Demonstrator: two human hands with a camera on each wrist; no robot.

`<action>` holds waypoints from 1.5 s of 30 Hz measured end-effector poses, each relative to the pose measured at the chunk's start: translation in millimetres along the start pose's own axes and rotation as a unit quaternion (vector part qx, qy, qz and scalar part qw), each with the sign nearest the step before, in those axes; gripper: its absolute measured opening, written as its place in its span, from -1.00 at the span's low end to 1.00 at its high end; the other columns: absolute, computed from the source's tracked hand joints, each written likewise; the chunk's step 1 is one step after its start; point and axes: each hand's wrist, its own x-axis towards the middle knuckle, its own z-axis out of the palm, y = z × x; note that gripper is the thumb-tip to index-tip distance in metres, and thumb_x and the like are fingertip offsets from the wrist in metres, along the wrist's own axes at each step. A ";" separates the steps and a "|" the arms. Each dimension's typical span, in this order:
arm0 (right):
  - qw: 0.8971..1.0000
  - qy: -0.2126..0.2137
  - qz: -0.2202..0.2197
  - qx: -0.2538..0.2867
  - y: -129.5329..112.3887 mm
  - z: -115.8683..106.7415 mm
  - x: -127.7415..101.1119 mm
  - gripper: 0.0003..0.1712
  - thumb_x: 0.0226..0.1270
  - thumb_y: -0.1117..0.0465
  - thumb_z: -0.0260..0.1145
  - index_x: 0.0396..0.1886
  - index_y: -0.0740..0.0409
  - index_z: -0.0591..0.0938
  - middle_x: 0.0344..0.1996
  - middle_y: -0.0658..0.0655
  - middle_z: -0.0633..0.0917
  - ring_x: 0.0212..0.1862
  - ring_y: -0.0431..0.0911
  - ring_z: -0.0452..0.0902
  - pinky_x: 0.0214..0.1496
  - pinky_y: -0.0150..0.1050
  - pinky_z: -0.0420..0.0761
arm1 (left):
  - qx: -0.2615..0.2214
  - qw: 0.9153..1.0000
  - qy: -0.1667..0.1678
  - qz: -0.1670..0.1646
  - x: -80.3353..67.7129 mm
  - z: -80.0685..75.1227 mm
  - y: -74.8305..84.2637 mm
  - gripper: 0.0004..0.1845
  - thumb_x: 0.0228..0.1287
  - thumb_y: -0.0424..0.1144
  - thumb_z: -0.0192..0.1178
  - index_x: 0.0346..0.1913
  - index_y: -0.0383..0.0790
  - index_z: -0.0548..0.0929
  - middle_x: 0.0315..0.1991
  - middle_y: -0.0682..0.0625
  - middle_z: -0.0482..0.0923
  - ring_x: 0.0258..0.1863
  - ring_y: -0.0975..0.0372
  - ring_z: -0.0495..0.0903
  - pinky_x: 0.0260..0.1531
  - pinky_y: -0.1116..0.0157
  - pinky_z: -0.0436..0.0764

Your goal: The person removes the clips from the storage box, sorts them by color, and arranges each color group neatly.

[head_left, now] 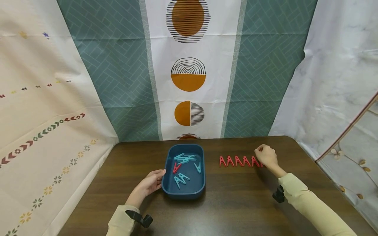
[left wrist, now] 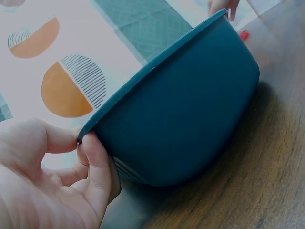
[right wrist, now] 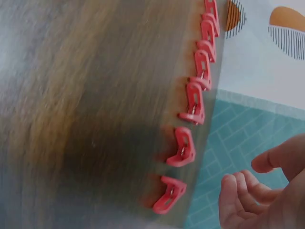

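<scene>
L hand (head_left: 149, 185) against the near-left side of the dark blue tray (head_left: 169, 188): in the L wrist view thumb and forefinger pinch the tray's rim at its corner, remaining fingers loosely curled under the lip. Tray sits flat on the brown wooden table (head_left: 236, 203), just right of that grip. Inside it, beyond the pinching fingertips: a cluster of light blue clothespins (head_left: 184, 158) toward the far end, more light blue ones nearer, and a single red clothespin (head_left: 176, 167) between them.

R hand (head_left: 266, 155) well apart from the tray, at the right end of a row of red clothespins (head_left: 234, 161) standing on the table. Fingers curled, thumb out; R wrist view shows them bent with nothing between them, no pin held. Nearest pin of the row (right wrist: 169, 193) lies just beside the fingertips (right wrist: 232, 187), not touching as far as can be told; row runs away from the hand toward the tray, pins evenly spaced, in one line. R wrist view blurred, so exact gap unclear.

Patterned cloth backdrop (head_left: 189, 65) behind the table.
</scene>
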 end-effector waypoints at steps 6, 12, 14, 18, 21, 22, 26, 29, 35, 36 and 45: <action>1.000 -0.002 -0.018 0.000 -3.5 7.3 0.4 -0.67 0.30 0.20 0.02 -0.19 0.35 0.59 -0.37 0.29 0.68 -0.50 -0.02 0.49 -0.56 -0.24 0.41 | -0.011 1.000 0.004 -0.002 -0.5 0.5 -0.6 -0.42 0.48 -0.07 0.00 0.30 -0.50 0.24 -0.31 0.12 0.67 -0.35 0.38 0.62 -0.34 0.49 0.59; 0.999 0.007 -0.048 0.013 -12.4 11.9 -0.8 -0.68 0.30 0.21 0.04 -0.20 0.36 0.61 -0.47 0.19 0.63 -0.52 -0.07 0.43 -0.53 -0.26 0.36 | -0.004 1.000 0.010 -0.003 -0.1 0.3 -0.4 -0.41 0.47 -0.06 0.01 0.29 -0.49 0.25 -0.32 0.12 0.67 -0.38 0.38 0.60 -0.36 0.50 0.58; 0.998 0.012 -0.060 0.021 -16.9 13.4 -1.6 -0.69 0.32 0.23 0.05 -0.20 0.37 0.61 -0.48 0.18 0.61 -0.53 -0.08 0.39 -0.52 -0.26 0.34 | -0.002 1.000 0.011 -0.003 0.0 0.2 -0.2 -0.40 0.47 -0.05 0.01 0.29 -0.49 0.25 -0.32 0.12 0.66 -0.38 0.38 0.60 -0.36 0.50 0.58; 0.996 0.013 -0.078 0.043 -26.2 18.5 -1.5 -0.71 0.36 0.25 0.06 -0.16 0.37 0.61 -0.48 0.19 0.62 -0.60 -0.15 0.32 -0.54 -0.28 0.31 | -0.004 1.000 0.012 -0.002 -0.5 0.0 0.8 -0.40 0.47 -0.06 0.01 0.30 -0.49 0.24 -0.34 0.13 0.65 -0.38 0.38 0.59 -0.37 0.50 0.58; 0.994 0.011 -0.093 0.064 -33.6 23.3 -0.7 -0.72 0.38 0.26 0.06 -0.13 0.37 0.61 -0.47 0.22 0.64 -0.62 -0.17 0.38 -0.56 -0.30 0.34 | -0.005 1.000 0.007 0.000 -0.9 0.0 0.9 -0.43 0.48 -0.07 0.00 0.28 -0.49 0.25 -0.34 0.13 0.65 -0.38 0.37 0.59 -0.37 0.50 0.58; 0.993 0.009 -0.097 0.071 -36.1 25.0 -0.3 -0.72 0.39 0.26 0.07 -0.13 0.36 0.61 -0.46 0.22 0.65 -0.61 -0.17 0.42 -0.56 -0.31 0.36 | -0.003 1.000 0.007 0.001 -1.1 0.1 1.1 -0.44 0.48 -0.07 -0.01 0.27 -0.49 0.26 -0.34 0.13 0.65 -0.38 0.37 0.59 -0.37 0.50 0.58; 0.988 -0.004 -0.119 0.097 -47.0 31.2 -0.3 -0.75 0.41 0.27 0.08 -0.13 0.32 0.61 -0.42 0.24 0.68 -0.45 0.00 0.65 -0.54 -0.32 0.45 | 0.005 1.000 0.013 0.004 -1.4 0.9 1.7 -0.49 0.49 -0.09 -0.02 0.23 -0.49 0.31 -0.34 0.12 0.65 -0.38 0.37 0.59 -0.35 0.49 0.59; 0.986 -0.019 -0.127 0.105 -54.6 35.6 -1.2 -0.76 0.42 0.27 0.08 -0.11 0.30 0.61 -0.38 0.24 0.69 -0.34 0.12 0.69 -0.51 -0.30 0.48 | 0.009 1.000 0.017 0.005 -1.2 1.6 1.7 -0.51 0.50 -0.10 -0.03 0.21 -0.49 0.32 -0.34 0.11 0.65 -0.37 0.36 0.59 -0.34 0.48 0.59; 0.983 -0.044 -0.137 0.112 -68.6 43.7 -2.9 -0.76 0.41 0.28 0.07 -0.10 0.28 0.61 -0.36 0.24 0.70 -0.41 -0.02 0.64 -0.48 -0.30 0.51 | 0.011 1.000 0.021 0.002 -0.9 2.4 0.5 -0.52 0.51 -0.13 -0.07 0.22 -0.50 0.32 -0.33 0.09 0.64 -0.37 0.35 0.58 -0.35 0.49 0.58; 0.983 -0.048 -0.139 0.114 -70.9 45.2 -3.1 -0.77 0.42 0.28 0.07 -0.10 0.27 0.61 -0.36 0.24 0.70 -0.41 -0.01 0.63 -0.49 -0.30 0.50 | 0.011 1.000 0.023 0.001 -0.8 2.7 0.4 -0.52 0.51 -0.13 -0.06 0.22 -0.51 0.31 -0.33 0.09 0.64 -0.37 0.34 0.58 -0.35 0.49 0.58; 0.971 -0.087 -0.181 0.130 -94.1 56.7 -2.4 -0.80 0.43 0.27 0.10 -0.09 0.24 0.59 -0.34 0.20 0.68 -0.33 0.09 0.62 -0.48 -0.30 0.48 | 0.015 0.999 0.031 -0.008 -1.0 3.5 3.4 -0.46 0.51 -0.12 -0.07 0.28 -0.54 0.26 -0.30 0.09 0.66 -0.37 0.35 0.59 -0.36 0.49 0.57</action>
